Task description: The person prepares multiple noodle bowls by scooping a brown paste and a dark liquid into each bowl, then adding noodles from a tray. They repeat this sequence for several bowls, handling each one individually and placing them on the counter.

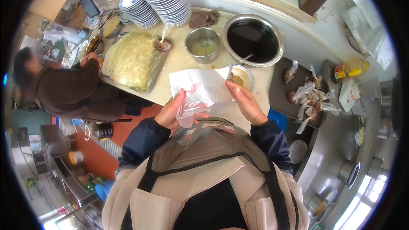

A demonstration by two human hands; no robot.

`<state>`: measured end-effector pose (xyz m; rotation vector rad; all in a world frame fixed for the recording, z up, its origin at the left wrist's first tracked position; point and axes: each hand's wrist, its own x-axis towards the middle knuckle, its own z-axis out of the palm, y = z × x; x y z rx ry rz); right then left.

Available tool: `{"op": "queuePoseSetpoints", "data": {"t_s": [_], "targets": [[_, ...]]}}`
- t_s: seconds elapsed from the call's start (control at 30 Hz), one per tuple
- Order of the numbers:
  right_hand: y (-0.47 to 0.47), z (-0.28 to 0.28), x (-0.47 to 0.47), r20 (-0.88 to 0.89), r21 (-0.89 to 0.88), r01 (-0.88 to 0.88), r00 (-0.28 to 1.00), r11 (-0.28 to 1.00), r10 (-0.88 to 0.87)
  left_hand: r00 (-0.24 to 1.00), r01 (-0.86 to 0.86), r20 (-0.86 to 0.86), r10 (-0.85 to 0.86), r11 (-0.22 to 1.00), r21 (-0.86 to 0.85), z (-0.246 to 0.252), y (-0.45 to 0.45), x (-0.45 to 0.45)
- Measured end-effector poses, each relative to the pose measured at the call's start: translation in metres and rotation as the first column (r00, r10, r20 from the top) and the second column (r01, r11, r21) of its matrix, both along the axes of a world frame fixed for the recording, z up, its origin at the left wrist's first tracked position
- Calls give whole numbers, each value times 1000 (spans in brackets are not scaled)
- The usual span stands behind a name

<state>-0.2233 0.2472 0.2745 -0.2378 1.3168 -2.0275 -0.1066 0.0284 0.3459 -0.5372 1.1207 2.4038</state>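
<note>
A thin clear plastic bag (204,86) spreads out in front of my waist, above the counter's near edge. My left hand (171,110) has hold of its bunched lower left part, and pinkish fingers show through the film. At the bag's right edge is my right hand (247,103), fingers stretched out and gripping nothing; whether the fingertips touch the film I cannot tell. Just behind that hand, partly hidden, sits a bowl (246,73) with brown sauce and a utensil in it. A steel pot (203,46) of pale liquid and a wide metal basin (252,38) of dark liquid stand farther back.
Left on the counter lies a tray of pale noodle-like strands (131,64), a tied bag (163,44) at its corner. Stacked plates (166,1) rise behind. A dark tray (278,99) at right holds several tied bags (308,94). A person (70,89) works at the left.
</note>
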Motion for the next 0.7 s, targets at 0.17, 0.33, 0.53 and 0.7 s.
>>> {"op": "queuePoseSetpoints", "data": {"t_s": [0.17, 0.33, 0.53, 0.7], "targets": [[-37, -2, 10, 26, 27, -338, 941, 941, 337, 1000, -5, -4, 5, 998, -68, -10, -39, 35], [-70, -18, 25, -84, 239, -262, 954, 935, 288, 998, -58, 10, 59, 998, -36, -44, -77, 58], [-104, -37, 41, 41, 125, -108, 994, 986, 104, 793, -593, -537, 288, 164, -788, -72, -89, 64], [-117, -39, 50, 12, 163, -184, 983, 969, 184, 932, -345, -361, 5, 307, -887, -63, -54, 51]]}}
